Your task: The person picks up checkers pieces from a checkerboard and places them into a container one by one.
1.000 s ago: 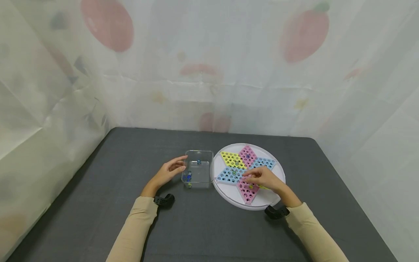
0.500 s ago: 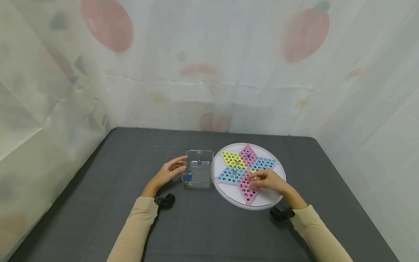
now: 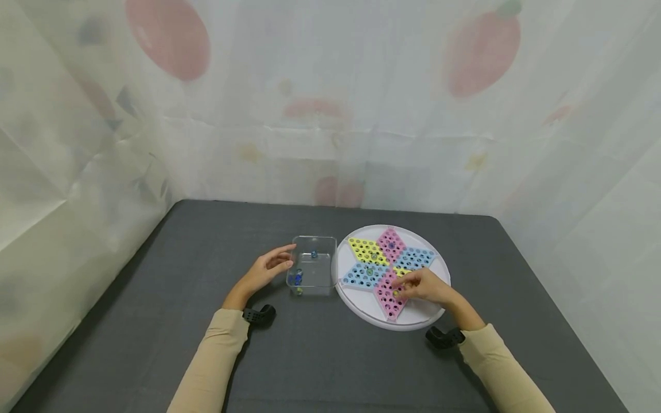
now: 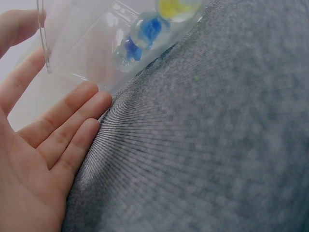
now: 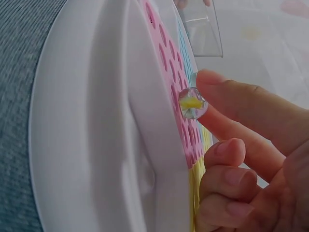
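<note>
The right hand (image 3: 424, 287) rests on the round white star-patterned marble board (image 3: 432, 314), its extended fingertip touching a clear glass marble with a yellow core (image 5: 192, 103) seated on the near pink point — no pinch shows. The left hand (image 3: 267, 269), fingers straight, touches the clear plastic box (image 3: 314, 265) just left of the board.

Between my left hand (image 3: 265, 269) and my right hand (image 3: 426, 285) stand two obstacles: the clear box (image 3: 313, 269), just beside my left fingers, and the round game board (image 3: 392, 275), whose raised rim sits right against the box. No gap shows between them. My right hand lies over the board's near side. The table (image 3: 206, 241) is open along its left edge, its near edge, and behind the board toward the curtain (image 3: 330, 103).
</note>
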